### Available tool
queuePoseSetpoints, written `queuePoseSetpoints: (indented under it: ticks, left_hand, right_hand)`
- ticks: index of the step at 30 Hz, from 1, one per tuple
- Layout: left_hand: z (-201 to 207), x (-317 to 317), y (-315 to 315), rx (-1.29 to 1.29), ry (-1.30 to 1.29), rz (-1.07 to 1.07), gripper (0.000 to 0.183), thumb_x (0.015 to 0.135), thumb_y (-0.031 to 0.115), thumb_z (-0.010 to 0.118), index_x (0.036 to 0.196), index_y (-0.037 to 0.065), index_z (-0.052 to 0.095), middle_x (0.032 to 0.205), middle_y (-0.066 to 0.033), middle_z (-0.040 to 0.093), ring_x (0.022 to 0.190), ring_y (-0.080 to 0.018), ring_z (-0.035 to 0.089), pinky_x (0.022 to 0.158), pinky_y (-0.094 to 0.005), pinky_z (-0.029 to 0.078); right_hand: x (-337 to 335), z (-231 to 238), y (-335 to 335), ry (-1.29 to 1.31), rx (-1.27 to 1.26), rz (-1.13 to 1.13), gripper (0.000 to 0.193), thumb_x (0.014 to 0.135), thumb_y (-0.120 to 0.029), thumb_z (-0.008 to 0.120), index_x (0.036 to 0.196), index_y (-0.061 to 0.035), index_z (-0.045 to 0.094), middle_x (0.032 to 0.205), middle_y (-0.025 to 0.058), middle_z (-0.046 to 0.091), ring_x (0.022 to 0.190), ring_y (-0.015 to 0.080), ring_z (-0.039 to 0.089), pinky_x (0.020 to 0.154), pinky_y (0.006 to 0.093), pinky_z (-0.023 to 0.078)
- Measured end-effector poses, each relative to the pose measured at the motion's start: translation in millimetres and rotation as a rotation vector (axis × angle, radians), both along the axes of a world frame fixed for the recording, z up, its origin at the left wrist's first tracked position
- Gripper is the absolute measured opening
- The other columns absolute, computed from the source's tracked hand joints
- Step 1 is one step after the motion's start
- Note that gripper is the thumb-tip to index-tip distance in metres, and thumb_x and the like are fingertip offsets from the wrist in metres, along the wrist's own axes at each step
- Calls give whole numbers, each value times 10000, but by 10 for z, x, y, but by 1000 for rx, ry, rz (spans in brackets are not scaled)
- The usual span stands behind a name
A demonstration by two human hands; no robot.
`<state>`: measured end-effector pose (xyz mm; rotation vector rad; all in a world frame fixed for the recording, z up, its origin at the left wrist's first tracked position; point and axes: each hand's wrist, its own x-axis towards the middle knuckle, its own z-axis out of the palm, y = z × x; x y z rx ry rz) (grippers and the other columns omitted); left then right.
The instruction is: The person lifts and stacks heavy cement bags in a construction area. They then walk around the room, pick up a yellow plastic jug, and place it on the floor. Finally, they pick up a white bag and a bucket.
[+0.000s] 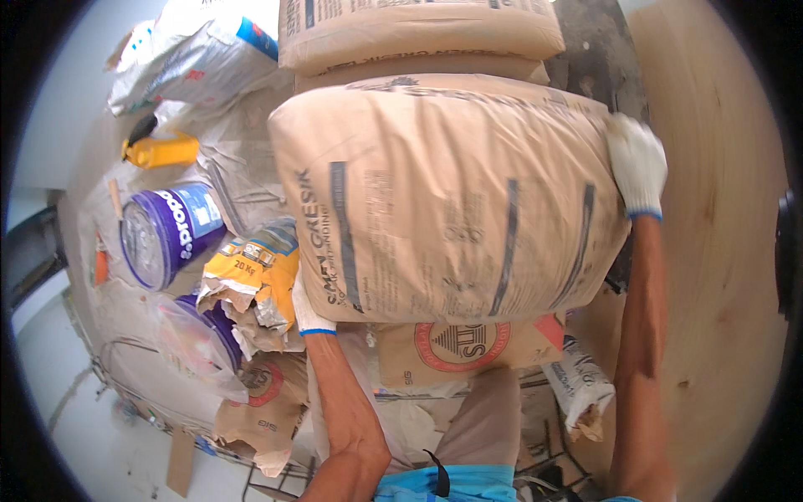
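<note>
A large, full brown paper sack [435, 209] with dark printed stripes is held in front of me, its broad face toward me. My right hand [637, 163], in a white knitted glove with a blue cuff, grips its upper right corner; the fingers curl out of sight there. At the lower left corner, my left hand [311, 309] wears a matching glove and is mostly hidden under the sack. Behind it, more brown sacks [418, 38] lie stacked. Below its bottom edge shows another brown sack [443, 356] with a round red emblem.
On the left are a purple bucket [171, 234], a torn yellow bag [251, 268], a yellow bottle [163, 151] and a big white bag [201, 63]. A torn brown sack [263, 410] lies lower left. Beside my right forearm is a crumpled white bag [579, 385]. A wooden surface [711, 234] runs along the right.
</note>
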<state>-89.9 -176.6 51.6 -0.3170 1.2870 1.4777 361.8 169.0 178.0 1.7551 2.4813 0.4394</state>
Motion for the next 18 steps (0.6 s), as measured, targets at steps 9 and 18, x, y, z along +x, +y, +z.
queuePoseSetpoints:
  ticks: [9,18]
  left_hand:
    - [13,-272,592,-210,-40,-17,411,1042,281,571,1316,-19,626,1266,-117,683,1107,-210,676,953,-335,542]
    - [-92,-240,442,-79,-136,5,405,1081,270,482,1393,26,569,1356,-98,650,1168,-248,660,1001,-371,535]
  right_hand:
    - [480,-208,-544,547,-41,-477,297,987,-295,626,1096,-50,754,1059,148,749,978,295,708,890,372,523]
    - [488,-225,-533,625,-3,-459,261,984,-236,638,1096,-25,744,1039,149,746,984,276,704,910,365,520]
